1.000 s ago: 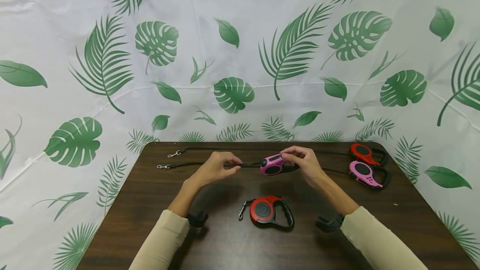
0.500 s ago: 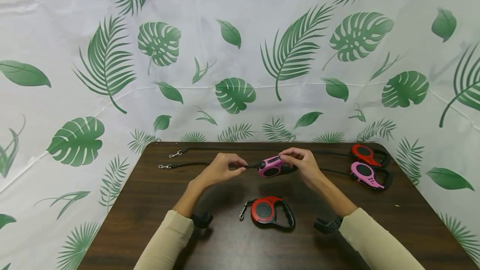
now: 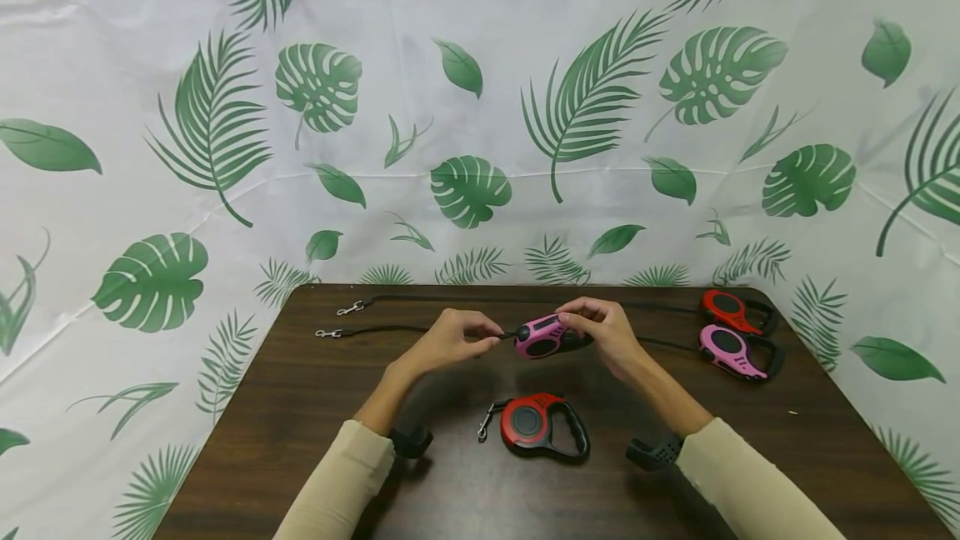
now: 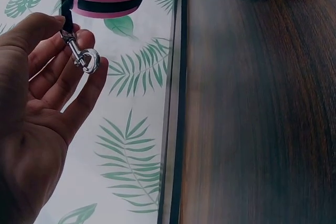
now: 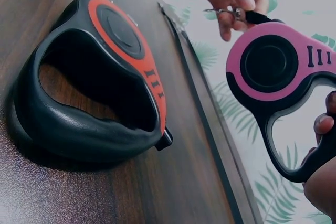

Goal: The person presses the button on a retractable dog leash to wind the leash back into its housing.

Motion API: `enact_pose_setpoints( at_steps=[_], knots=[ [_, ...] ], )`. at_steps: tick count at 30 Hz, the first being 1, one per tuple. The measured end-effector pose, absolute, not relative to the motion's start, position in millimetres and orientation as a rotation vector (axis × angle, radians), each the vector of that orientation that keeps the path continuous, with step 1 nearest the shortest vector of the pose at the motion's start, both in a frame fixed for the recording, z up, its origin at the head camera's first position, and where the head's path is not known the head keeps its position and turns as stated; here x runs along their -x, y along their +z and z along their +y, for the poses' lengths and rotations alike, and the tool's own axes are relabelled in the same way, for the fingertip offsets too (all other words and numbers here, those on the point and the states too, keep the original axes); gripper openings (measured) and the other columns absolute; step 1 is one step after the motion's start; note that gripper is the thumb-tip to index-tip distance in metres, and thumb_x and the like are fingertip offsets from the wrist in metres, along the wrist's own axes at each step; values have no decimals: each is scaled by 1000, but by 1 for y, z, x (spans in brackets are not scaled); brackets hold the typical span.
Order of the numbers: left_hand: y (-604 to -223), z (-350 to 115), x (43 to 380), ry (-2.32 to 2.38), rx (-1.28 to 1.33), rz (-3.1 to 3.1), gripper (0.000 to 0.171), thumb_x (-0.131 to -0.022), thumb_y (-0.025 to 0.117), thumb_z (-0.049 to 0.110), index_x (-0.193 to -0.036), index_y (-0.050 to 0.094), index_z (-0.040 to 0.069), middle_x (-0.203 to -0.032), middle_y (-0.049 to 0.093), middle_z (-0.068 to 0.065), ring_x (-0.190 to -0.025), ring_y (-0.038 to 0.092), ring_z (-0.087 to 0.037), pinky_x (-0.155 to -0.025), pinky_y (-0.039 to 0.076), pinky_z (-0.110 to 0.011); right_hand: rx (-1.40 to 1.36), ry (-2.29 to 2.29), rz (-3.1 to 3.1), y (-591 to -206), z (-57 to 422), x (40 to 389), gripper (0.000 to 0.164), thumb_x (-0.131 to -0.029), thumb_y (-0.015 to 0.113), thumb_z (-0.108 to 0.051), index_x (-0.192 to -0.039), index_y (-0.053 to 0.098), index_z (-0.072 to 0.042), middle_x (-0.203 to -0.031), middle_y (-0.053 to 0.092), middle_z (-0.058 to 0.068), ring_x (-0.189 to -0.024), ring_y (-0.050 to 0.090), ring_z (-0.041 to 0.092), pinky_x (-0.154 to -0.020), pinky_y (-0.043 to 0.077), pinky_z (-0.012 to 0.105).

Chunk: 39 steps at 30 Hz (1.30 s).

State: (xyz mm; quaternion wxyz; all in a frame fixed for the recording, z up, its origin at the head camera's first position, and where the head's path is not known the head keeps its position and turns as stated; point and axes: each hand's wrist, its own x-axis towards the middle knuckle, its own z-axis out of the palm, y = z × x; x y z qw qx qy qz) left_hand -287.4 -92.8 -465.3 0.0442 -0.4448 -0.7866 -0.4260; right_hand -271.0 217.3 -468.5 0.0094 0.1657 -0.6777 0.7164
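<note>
Pink leash (image 3: pixel 542 336), one of those retractable ones, is up in the air over the far half of the desk (image 3: pixel 300 440) with both hands on it. Rounded body, big black disc (image 5: pixel 269 63) on the side, three small dark marks toward the back and a black loop handle (image 5: pixel 295 174). Right hand (image 3: pixel 607 332) has its fingers wrapped round that handle, while the left hand (image 3: pixel 450 338) pinches the short black strap end (image 4: pixel 66 17) at the nose, other fingers loosely fanned.

Funny how the views differ. Both wrist cams show a silver clip (image 4: pixel 86 59) hanging off the strap; from the head cam I can't make it out at all. Right wrist is also the one that shows the whole handle loop, plus a close-up of the red leash (image 3: pixel 527 422) lying on the desk nearer the person. Only the head view gets the far right side: another red one (image 3: pixel 726 302) and another pink one (image 3: pixel 725 340), black cords running left to two metal clips (image 3: pixel 327 333).
</note>
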Motion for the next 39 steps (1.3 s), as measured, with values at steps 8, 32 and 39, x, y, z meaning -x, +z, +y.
enact_pose_setpoints(
  at_steps=[8, 32, 39],
  knots=[
    [-467, -87, 288, -1340, 1324, -2453, 13, -98, 74, 4, -109, 78, 0, -98, 80, -9, -85, 71, -7, -80, 59, -24, -537, 2224, -2128, -469, 215, 270, 13, -97, 72, -2, -99, 81, -10, -78, 68, -3, -68, 51, 12, -64, 45, 28],
    [-476, -78, 281, -1291, 1257, -2620, 38, -94, 83, 17, -127, 72, 3, -115, 78, -11, -102, 74, -19, -90, 62, -31, -345, 2251, -2339, -486, 198, 274, 21, -98, 78, -20, -109, 78, -2, -81, 65, 7, -75, 56, 21, -68, 48, 30],
    [-487, -80, 284, -1267, 1248, -2642, 32, -98, 79, 15, -126, 71, 1, -113, 78, -11, -102, 73, -18, -91, 61, -32, -242, 2339, -2359, -500, 195, 279, 24, -98, 79, -19, -113, 76, -1, -92, 74, 6, -79, 62, 16, -71, 52, 27]
  ],
)
